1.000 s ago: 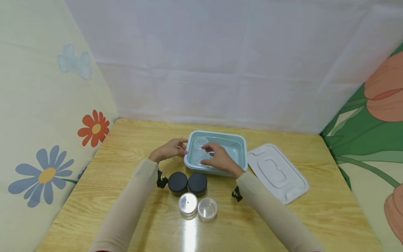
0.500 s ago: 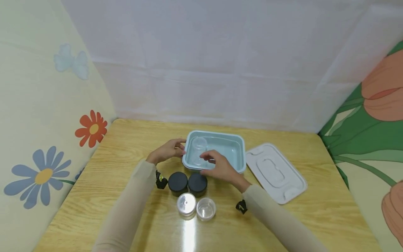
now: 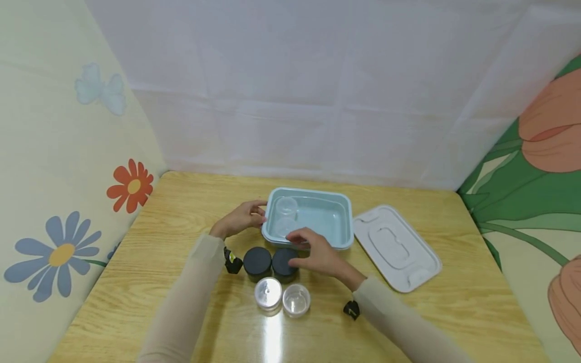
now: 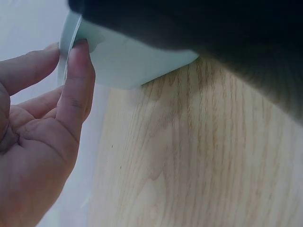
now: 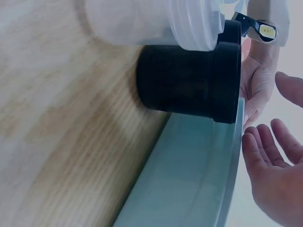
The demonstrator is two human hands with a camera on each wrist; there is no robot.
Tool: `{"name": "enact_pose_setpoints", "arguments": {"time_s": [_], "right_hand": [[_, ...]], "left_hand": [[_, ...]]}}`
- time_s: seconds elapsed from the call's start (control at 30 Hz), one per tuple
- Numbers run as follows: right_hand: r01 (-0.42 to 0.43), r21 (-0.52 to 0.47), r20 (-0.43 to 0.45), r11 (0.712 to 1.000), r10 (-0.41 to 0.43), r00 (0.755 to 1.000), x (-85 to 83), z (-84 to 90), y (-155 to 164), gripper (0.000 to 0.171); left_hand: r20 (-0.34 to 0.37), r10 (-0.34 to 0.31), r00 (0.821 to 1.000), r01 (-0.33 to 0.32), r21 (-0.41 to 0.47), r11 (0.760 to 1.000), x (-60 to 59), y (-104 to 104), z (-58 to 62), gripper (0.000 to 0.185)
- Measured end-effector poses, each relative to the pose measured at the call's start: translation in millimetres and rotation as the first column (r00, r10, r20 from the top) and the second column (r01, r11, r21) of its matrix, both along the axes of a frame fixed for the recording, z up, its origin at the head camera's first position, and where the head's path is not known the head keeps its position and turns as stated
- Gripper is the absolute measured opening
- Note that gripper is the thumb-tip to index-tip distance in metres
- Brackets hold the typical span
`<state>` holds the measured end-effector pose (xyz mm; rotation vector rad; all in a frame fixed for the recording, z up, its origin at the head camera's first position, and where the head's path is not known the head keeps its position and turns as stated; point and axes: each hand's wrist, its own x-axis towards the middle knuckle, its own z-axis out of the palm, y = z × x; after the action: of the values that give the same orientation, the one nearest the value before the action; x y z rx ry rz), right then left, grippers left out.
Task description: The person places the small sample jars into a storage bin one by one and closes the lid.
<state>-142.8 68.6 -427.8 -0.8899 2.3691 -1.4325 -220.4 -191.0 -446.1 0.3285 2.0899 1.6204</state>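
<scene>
Withdrawn right hand hovers open over black jars; left hand pinches bin.

white lid, wooden table, floral walls

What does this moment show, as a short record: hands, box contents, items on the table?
left hand: fingers on the left rim of the pale blue box
right hand: open, holds nothing, above the right black jar
box contents: two clear jars
lid: flat on the table, right of the box
front row: two clear jars before two black jars
</scene>
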Motion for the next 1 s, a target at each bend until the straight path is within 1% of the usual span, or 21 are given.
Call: {"name": "enact_pose_setpoints", "arguments": {"time_s": [0.13,0.3,0.5,0.7,0.87,1.0], "right_hand": [[-0.019,0.010,-0.007,1.000,0.019,1.000,2.8,-3.4,2,0.052],[-0.038,0.024,-0.018,0.999,0.038,0.999,4.4,-7.4,5,0.055],[-0.035,0.095,-0.063,0.995,0.041,0.997,8.2,-8.7,8,0.060],[-0.037,0.169,-0.108,0.985,0.056,0.993,10.9,-12.6,7,0.064],[-0.051,0.180,-0.148,0.982,0.078,0.986,11.6,-16.8,7,0.066],[-0.064,0.182,-0.159,0.981,0.093,0.983,12.6,-18.4,5,0.066]], "left_hand": [[0.013,0.011,1.000,-0.011,0.009,1.000,1.5,0,0.0,0.056],[0.012,0.013,1.000,-0.013,0.010,1.000,2.6,0,-0.1,0.058],[0.007,0.015,1.000,-0.015,0.007,1.000,3.3,0,-1.7,0.058],[0.006,0.029,1.000,-0.029,0.006,1.000,2.9,1,-3.1,0.057],[0.003,0.028,1.000,-0.028,0.009,1.000,3.4,1,-3.0,0.057],[0.006,0.027,1.000,-0.027,0.007,1.000,4.1,1,-1.6,0.057]]}}
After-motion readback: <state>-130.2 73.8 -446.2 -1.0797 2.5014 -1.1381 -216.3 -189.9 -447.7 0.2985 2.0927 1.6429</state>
